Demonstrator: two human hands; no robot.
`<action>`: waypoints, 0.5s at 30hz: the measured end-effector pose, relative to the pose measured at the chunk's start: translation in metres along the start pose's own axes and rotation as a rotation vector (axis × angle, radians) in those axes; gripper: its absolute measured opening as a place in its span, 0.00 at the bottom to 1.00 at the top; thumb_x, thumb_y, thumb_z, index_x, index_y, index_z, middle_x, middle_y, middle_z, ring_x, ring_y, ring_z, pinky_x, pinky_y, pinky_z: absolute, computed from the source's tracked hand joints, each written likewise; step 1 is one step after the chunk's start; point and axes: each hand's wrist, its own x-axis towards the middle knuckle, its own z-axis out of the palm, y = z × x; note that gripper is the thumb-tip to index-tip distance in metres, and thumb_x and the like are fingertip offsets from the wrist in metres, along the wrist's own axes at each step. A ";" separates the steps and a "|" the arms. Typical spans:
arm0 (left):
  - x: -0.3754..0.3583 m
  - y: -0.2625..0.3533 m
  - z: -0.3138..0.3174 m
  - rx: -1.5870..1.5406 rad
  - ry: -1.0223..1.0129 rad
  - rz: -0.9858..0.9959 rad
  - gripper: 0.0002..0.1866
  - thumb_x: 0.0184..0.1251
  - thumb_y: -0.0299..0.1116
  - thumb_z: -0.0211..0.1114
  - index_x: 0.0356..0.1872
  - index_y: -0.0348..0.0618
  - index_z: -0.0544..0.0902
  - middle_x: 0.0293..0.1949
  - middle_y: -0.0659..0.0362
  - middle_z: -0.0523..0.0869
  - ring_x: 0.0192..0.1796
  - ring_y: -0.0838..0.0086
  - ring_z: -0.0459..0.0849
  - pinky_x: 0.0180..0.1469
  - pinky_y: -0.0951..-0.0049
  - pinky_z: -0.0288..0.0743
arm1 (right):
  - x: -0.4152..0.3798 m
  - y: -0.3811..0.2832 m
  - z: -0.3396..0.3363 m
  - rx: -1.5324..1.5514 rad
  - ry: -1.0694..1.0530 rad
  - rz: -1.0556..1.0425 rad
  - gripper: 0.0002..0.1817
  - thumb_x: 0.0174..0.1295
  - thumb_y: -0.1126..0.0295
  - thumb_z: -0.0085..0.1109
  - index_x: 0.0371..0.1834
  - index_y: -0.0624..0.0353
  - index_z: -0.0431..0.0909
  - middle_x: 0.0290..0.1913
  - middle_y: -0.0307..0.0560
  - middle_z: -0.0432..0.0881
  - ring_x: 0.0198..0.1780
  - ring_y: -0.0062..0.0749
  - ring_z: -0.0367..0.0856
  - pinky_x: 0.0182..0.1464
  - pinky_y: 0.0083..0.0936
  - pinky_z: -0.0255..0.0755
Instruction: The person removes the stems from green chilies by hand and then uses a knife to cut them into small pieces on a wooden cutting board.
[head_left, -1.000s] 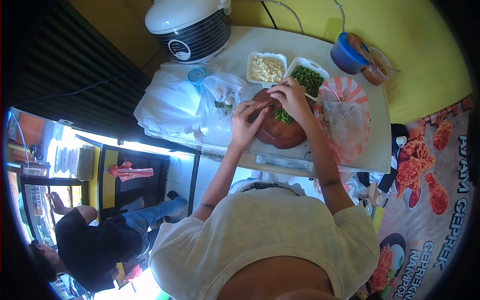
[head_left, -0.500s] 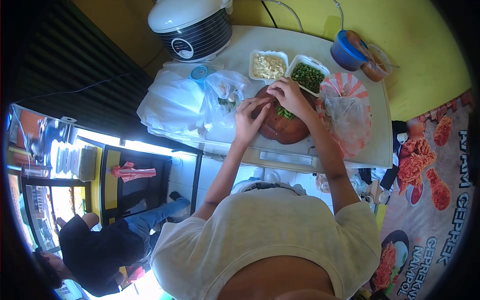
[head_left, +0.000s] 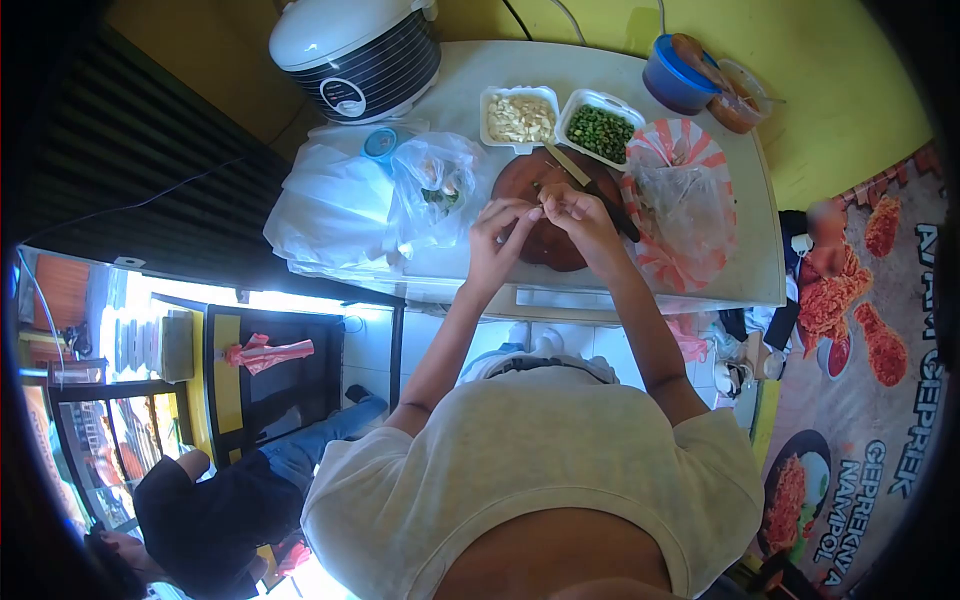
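Observation:
A round brown wooden cutting board (head_left: 515, 178) lies on the table below my hands. My left hand (head_left: 497, 238) is pinched at the fingertips above the board. My right hand (head_left: 582, 225) is closed too, its fingertips meeting those of the left. Whatever sits between the fingers is too small to name. A knife (head_left: 580, 172) rests across the board, its blade toward the white trays and its dark handle beside my right hand. Just beyond the board stand a white foam tray of pale chopped pieces (head_left: 520, 118) and another of chopped green pieces (head_left: 598, 133).
Left of the board lie clear plastic bags (head_left: 440, 180) and white plastic bags (head_left: 325, 215), with a rice cooker (head_left: 355, 60) behind. A red-striped wrapper (head_left: 683, 205) lies at the right. A blue tub (head_left: 680, 80) stands back right. A person (head_left: 215, 510) is at lower left.
My right hand has drawn back from the board's far part to meet my left fingertips. The knife now shows; green pieces seen on the board before are out of sight. The view has shifted slightly.

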 end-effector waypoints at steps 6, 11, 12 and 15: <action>0.002 0.023 -0.003 0.159 -0.115 0.141 0.06 0.62 0.31 0.73 0.37 0.44 0.91 0.38 0.61 0.89 0.41 0.68 0.84 0.48 0.67 0.71 | -0.032 -0.017 -0.004 -0.457 0.238 -0.341 0.09 0.60 0.66 0.72 0.41 0.55 0.90 0.45 0.37 0.77 0.46 0.20 0.75 0.43 0.18 0.67; 0.013 0.034 0.006 0.221 -0.189 0.235 0.07 0.58 0.33 0.75 0.37 0.47 0.92 0.37 0.63 0.89 0.42 0.68 0.84 0.49 0.66 0.71 | -0.048 -0.019 -0.025 -0.644 0.351 -0.480 0.09 0.58 0.68 0.74 0.40 0.57 0.90 0.47 0.38 0.75 0.45 0.21 0.75 0.41 0.16 0.68; 0.015 0.037 0.010 0.174 -0.185 0.193 0.07 0.57 0.34 0.76 0.36 0.47 0.92 0.38 0.63 0.89 0.42 0.69 0.84 0.49 0.66 0.71 | -0.054 -0.028 -0.024 -0.566 0.349 -0.392 0.09 0.58 0.68 0.74 0.39 0.58 0.90 0.47 0.38 0.75 0.45 0.21 0.75 0.42 0.17 0.68; 0.020 0.033 0.022 0.058 -0.228 0.180 0.08 0.55 0.33 0.78 0.37 0.48 0.92 0.39 0.63 0.89 0.42 0.71 0.84 0.49 0.68 0.72 | -0.068 -0.035 -0.030 -0.456 0.346 -0.308 0.08 0.58 0.69 0.74 0.39 0.59 0.89 0.48 0.38 0.74 0.46 0.22 0.74 0.45 0.19 0.67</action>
